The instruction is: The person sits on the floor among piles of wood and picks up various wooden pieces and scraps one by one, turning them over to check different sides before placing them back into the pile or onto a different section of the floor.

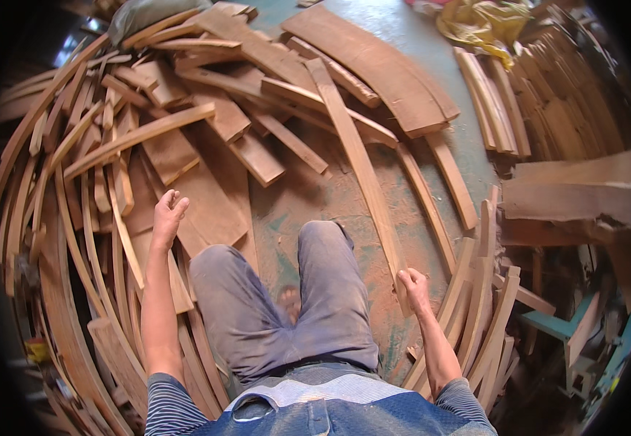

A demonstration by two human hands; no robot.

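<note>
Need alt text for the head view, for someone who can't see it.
Looking down, the right hand grips the near end of a long curved wooden slat lying on the dusty green floor. The left hand hovers empty over a pile of curved offcuts.

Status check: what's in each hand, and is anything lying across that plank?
Right hand gripping near end of long plank. Left hand open, empty, above the wood pile. Plank's far end rests on piled boards; nothing lies across it.

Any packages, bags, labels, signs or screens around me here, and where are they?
Yellow crumpled bag: top right on the floor, beside the stacked wood strips.
Grey-green sack: top left, partly under the heap of curved wood pieces.
No labels, signs or screens show.
</note>
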